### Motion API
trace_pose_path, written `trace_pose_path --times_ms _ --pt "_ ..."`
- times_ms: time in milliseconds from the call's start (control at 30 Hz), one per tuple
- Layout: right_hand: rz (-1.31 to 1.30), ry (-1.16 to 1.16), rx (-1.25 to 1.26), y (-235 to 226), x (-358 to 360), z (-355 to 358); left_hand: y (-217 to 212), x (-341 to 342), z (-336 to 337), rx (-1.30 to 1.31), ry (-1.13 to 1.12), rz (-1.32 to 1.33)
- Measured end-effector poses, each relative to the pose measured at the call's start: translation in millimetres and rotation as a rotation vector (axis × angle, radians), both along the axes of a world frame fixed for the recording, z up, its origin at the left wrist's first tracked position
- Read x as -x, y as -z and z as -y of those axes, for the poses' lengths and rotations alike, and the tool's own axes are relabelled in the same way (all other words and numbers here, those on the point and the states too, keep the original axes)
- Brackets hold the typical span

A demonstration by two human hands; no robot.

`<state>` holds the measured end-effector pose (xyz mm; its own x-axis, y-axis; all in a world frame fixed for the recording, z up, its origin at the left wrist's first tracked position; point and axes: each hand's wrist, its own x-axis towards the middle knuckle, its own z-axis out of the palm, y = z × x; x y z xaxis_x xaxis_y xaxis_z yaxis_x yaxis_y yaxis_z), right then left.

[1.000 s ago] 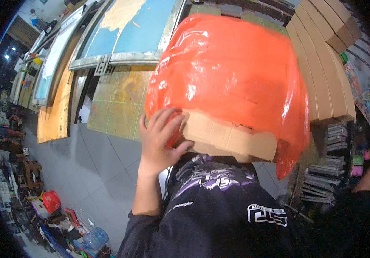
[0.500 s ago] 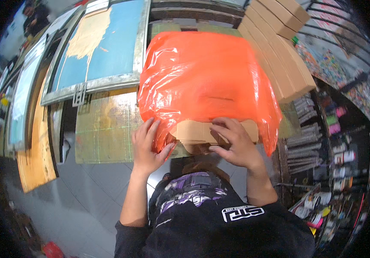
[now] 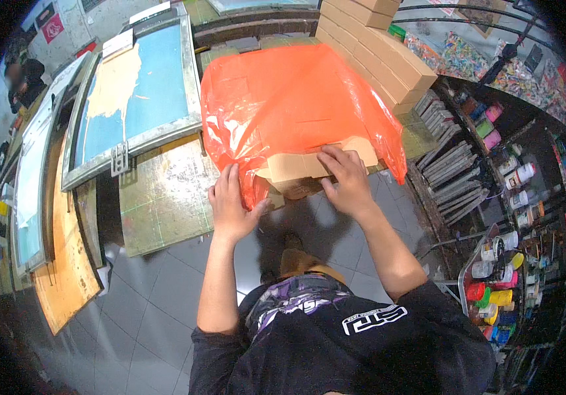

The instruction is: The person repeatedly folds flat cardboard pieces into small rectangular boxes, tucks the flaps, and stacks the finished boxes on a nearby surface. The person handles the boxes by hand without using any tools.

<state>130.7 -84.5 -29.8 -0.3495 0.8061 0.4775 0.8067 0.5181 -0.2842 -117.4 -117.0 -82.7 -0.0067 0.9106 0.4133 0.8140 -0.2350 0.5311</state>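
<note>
A large orange plastic bag (image 3: 276, 99) lies over the near part of a work table, wrinkled and shiny. From its near opening stick out the tan flaps of flat cardboard pieces (image 3: 293, 167); the rest is covered by the plastic. My left hand (image 3: 231, 207) is at the bag's near left corner, thumb and fingers apart around the loose orange edge. On the right part of the cardboard, my right hand (image 3: 349, 181) rests its fingers on top, with the thumb apart at the near edge. Neither hand is closed.
Left of the bag, a framed blue screen (image 3: 164, 72) carries a cream smear. Tan cardboard boxes (image 3: 375, 56) are stacked behind the bag's right side. At the right, a rack holds grey slats (image 3: 454, 178) and several paint containers (image 3: 493, 299). Another person (image 3: 27, 82) is at the far left.
The view has shifted, bringing the right-hand containers and the far left person more into sight. Both hands stay at the bag's near edge; my right fingers lie flatter across the cardboard.
</note>
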Motion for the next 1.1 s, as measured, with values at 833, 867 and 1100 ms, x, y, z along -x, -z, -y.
trace_pose_path --times_ms 833,867,1100 --pt "0.283 -0.261 0.166 -40 -38 -46 4 2 3 -0.059 0.059 -0.043" --pt "0.333 -0.229 0.127 -39 -31 -43 5 4 3 -0.066 0.047 -0.043" --pt "0.199 -0.153 -0.161 -25 -26 -31 5 1 2 -0.132 0.010 0.028"
